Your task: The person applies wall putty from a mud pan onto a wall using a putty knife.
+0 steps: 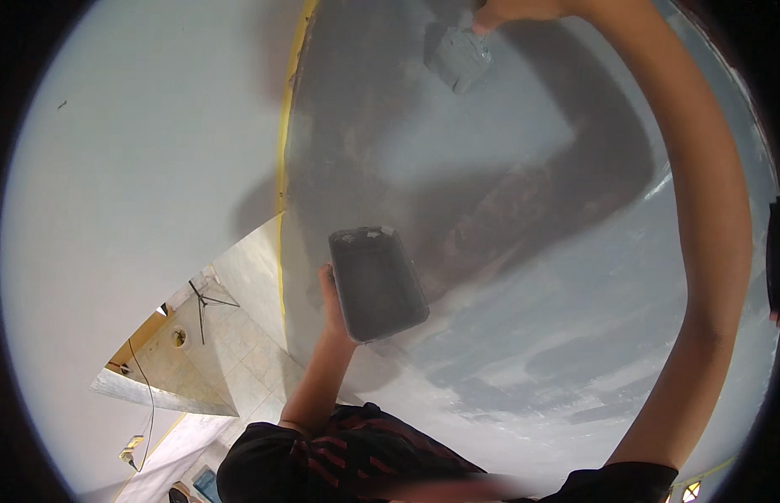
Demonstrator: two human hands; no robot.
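Dark red-patterned black sleeves (356,444) sit closest to the lens, blurred along the lower edge; above them spreads a broad grey wall or ceiling surface (574,277), half wet with fresh coating, bordered by a yellow tape strip (283,151) against a pale white panel (139,168). Left hand (333,306) clasps the near edge of a dark rectangular plastic tray (377,283), fingers hidden behind it. Right hand (511,12), cut off at the top rim, is closed on a grey-smeared flat applicator (461,57) pressed to the surface; its handle cannot be made out
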